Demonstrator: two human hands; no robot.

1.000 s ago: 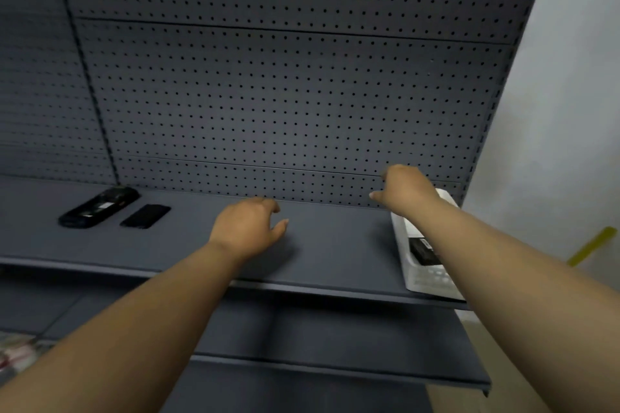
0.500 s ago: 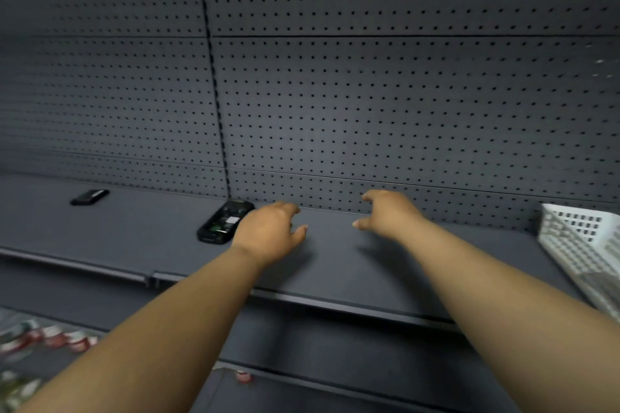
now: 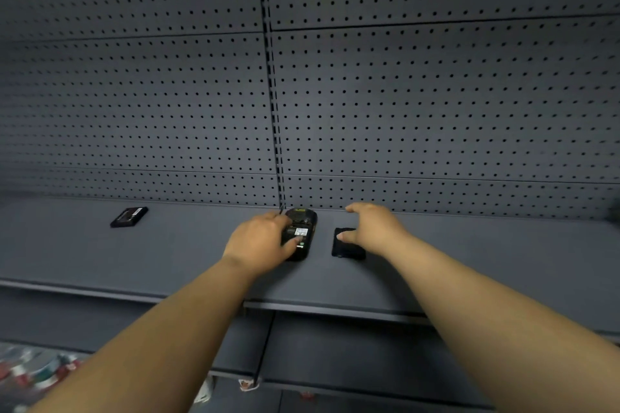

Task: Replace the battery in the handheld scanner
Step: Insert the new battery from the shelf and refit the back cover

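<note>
The black handheld scanner (image 3: pixel 302 228) lies face down on the grey shelf (image 3: pixel 167 255), its battery bay open and a white label showing. My left hand (image 3: pixel 260 241) grips it from the left, thumb on its back and fingers past its far end. A flat black piece (image 3: pixel 345 246), a cover or a battery, lies just right of the scanner. My right hand (image 3: pixel 375 228) hovers over that piece with fingers spread, thumb near its top edge. A black battery (image 3: pixel 129 216) with a label lies far left on the shelf.
Grey pegboard (image 3: pixel 436 111) backs the shelf, with a slotted upright (image 3: pixel 276 144) just behind the scanner. A lower shelf (image 3: pixel 335 362) sits below. Blurred colourful goods (image 3: pixel 30 369) show at the bottom left.
The view has swung left, so the white basket is gone from sight. My left hand has reached the scanner and taken hold of it. My right hand has come over the flat black piece.
</note>
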